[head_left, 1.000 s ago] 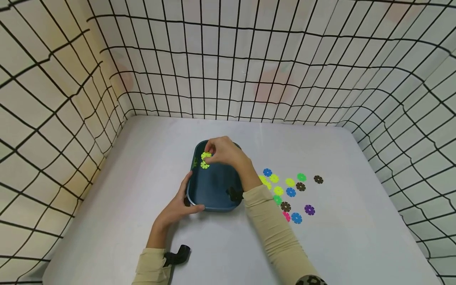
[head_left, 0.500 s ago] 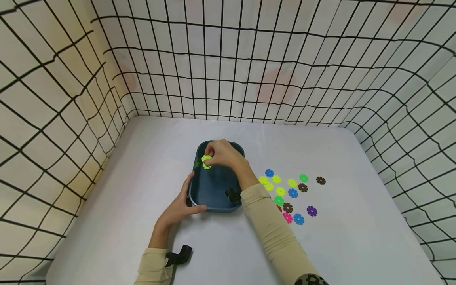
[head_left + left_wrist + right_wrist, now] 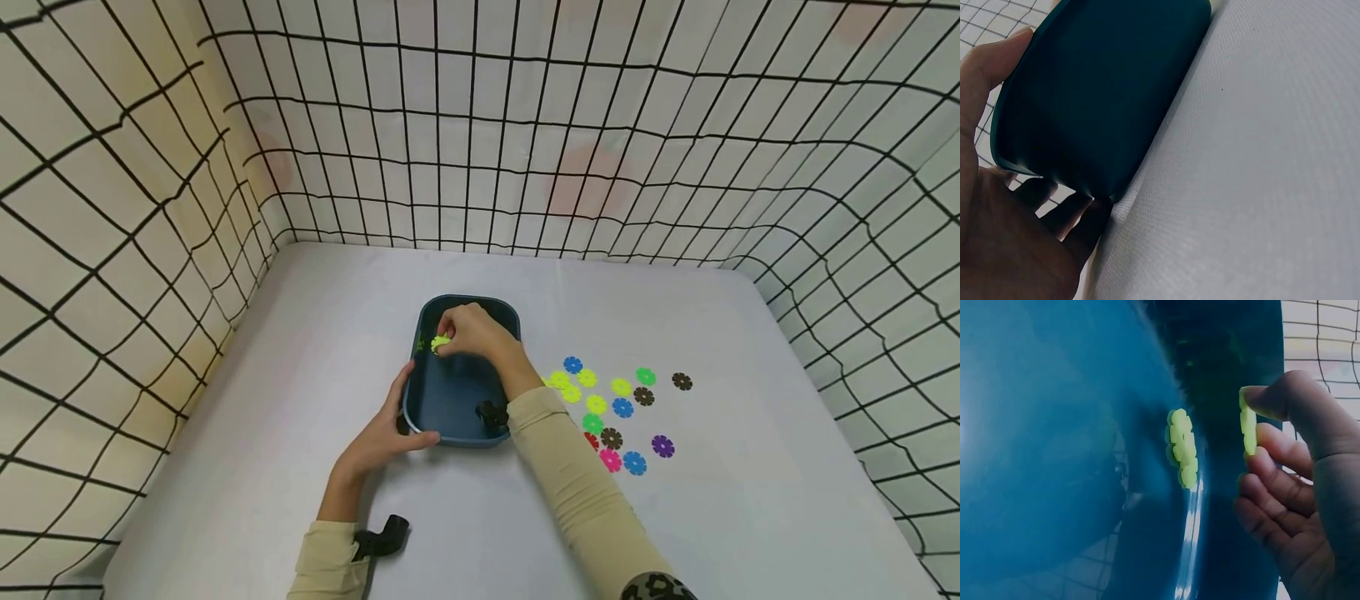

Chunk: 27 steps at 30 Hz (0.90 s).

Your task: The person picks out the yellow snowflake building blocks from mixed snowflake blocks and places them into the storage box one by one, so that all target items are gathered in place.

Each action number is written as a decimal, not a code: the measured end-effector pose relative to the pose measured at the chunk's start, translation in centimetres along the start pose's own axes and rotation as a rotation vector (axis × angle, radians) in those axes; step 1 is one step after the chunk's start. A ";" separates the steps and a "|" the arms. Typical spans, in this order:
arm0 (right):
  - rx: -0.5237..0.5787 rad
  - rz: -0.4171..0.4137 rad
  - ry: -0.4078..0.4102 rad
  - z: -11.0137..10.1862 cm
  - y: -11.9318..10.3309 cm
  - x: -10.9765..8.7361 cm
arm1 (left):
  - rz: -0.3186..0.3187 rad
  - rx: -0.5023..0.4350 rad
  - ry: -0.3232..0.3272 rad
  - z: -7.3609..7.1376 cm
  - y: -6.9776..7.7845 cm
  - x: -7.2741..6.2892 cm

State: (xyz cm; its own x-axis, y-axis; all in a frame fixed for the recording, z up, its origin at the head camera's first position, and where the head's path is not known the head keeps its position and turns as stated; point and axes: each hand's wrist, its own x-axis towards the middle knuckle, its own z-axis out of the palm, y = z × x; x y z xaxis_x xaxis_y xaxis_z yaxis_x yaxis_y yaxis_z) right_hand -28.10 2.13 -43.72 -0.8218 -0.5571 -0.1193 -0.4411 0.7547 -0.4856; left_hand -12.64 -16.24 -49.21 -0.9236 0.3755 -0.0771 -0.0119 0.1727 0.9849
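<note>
Currently | right hand (image 3: 474, 331) pinches one yellow disc (image 3: 1248, 430) | left hand (image 3: 378, 435) grips one bin (image 3: 448, 398)

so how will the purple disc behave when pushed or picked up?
Likely to slide, not roll: the purple disc lies flat on the table. Probably stiff: the similar yellow disc looks straight, edge-on, in the right hand's pinch. Possibly light but fiddly to lift, as it looks small and thin.
</note>
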 end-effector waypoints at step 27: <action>0.025 -0.007 -0.041 0.7 0.9 0.2 | 0.007 0.043 0.011 0.0 0.2 0.0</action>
State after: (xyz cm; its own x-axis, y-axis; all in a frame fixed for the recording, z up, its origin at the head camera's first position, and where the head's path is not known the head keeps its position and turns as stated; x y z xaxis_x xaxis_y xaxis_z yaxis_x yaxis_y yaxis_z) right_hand -28.38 2.51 -44.83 -0.8030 -0.5767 -0.1505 -0.4376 0.7418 -0.5081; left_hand -12.67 -16.19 -49.00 -0.9278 0.3668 -0.0679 0.0111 0.2092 0.9778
